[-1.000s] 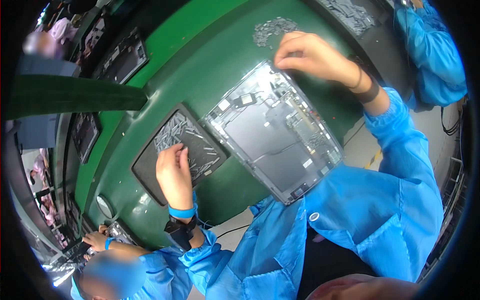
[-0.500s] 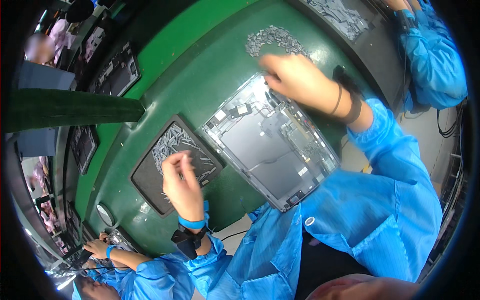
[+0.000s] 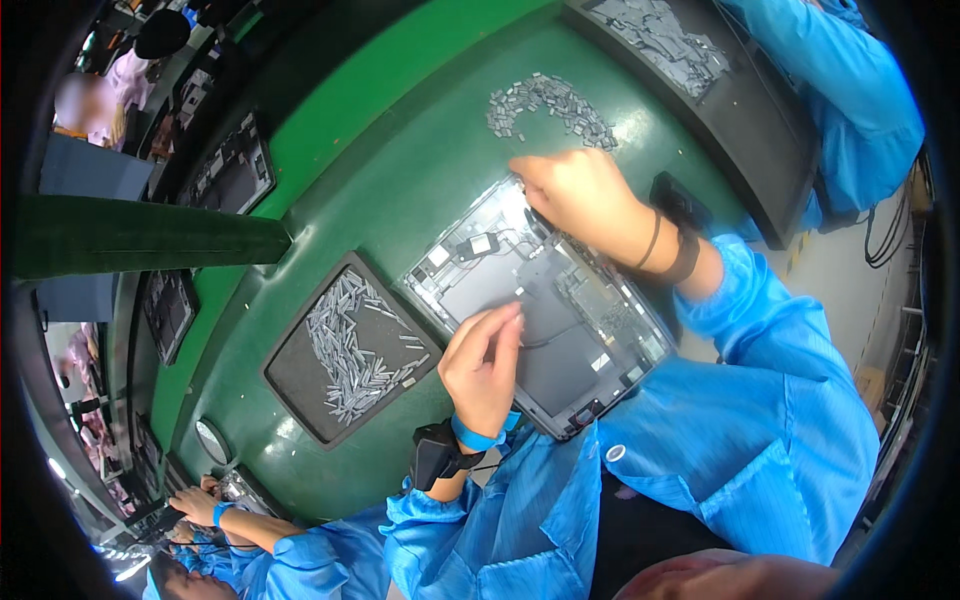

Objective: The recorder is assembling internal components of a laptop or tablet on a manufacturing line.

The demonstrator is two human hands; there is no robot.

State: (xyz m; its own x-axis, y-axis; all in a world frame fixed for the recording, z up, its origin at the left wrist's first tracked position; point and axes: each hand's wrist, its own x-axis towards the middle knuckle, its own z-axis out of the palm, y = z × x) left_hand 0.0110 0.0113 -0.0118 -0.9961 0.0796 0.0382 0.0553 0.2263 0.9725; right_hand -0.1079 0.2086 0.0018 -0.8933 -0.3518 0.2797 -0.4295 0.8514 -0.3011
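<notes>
An opened tablet housing [image 3: 465, 295], with a circuit board [image 3: 598, 300] and a small black module [image 3: 478, 246] inside, lies tilted on the green table by my lap. Over its near left part hovers my left hand [image 3: 480, 375], thumb and forefinger pinched together; anything between them is too small to make out. My right hand [image 3: 580, 190] bends down at the housing's far corner, fingers curled and closed, their tips partly hidden, so what they hold cannot be seen. Left of the housing, a dark tray [image 3: 385, 345] bears many slim grey strips [image 3: 340, 335].
A loose heap of small grey pieces [image 3: 545, 100] lies on the table beyond my right hand. At far right stands a black bin [image 3: 765, 150] with flat grey parts. A co-worker's hand [image 3: 200, 500] works at lower left; another person's blue sleeve [image 3: 850, 90] shows upper right.
My left hand has moved right, from over the tray of strips to over the housing. My right hand has shifted slightly nearer and stays at the housing's far corner.
</notes>
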